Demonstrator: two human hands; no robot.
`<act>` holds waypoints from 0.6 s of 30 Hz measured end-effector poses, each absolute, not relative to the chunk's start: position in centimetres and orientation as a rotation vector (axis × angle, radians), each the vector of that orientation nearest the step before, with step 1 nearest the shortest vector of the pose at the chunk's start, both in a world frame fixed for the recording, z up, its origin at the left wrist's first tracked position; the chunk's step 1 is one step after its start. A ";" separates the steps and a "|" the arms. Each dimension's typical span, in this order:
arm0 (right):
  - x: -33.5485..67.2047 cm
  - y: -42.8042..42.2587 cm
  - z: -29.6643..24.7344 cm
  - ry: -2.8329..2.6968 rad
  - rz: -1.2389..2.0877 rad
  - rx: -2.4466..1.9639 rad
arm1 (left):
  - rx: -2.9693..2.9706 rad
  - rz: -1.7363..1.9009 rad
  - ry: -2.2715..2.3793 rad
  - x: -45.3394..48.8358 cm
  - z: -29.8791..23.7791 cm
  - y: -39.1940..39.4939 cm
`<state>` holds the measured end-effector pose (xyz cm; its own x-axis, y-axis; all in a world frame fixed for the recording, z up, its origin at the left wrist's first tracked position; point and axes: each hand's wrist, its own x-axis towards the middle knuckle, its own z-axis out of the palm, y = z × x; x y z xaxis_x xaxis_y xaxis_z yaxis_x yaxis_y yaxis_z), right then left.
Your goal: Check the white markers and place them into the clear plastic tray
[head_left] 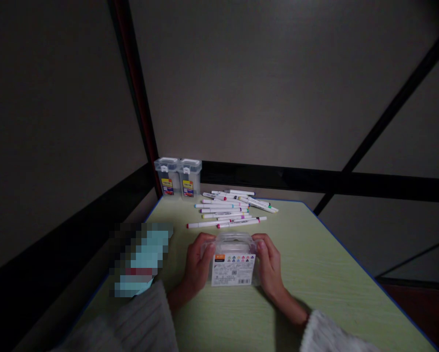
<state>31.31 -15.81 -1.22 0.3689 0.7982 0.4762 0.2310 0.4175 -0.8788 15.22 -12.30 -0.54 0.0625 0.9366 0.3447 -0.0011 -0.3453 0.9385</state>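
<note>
A clear plastic marker box (233, 261) with a white label stands on the pale green table (325, 274) in front of me. My left hand (196, 266) grips its left side, fingers curled round the top corner. My right hand (269, 264) grips its right side the same way. Both sleeves are pale knit. Beyond the box, several white markers (229, 209) with coloured caps lie loose in a heap on the table.
Two more clear lidded boxes (178, 177) with yellow and red labels stand at the table's far left corner. A blurred-out patch (141, 259) lies at the left edge. Dark walls and black frame bars surround the table.
</note>
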 end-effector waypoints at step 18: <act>31.6 -16.0 -1.3 -1.280 0.394 -1.116 | 1.356 1.404 1.011 15.5 1.5 -12.4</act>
<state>31.55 -15.99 -1.33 0.3083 0.7736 0.5536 0.3281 0.4597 -0.8252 15.54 -12.45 1.51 0.0172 0.9673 0.2531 -0.0665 -0.2514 0.9656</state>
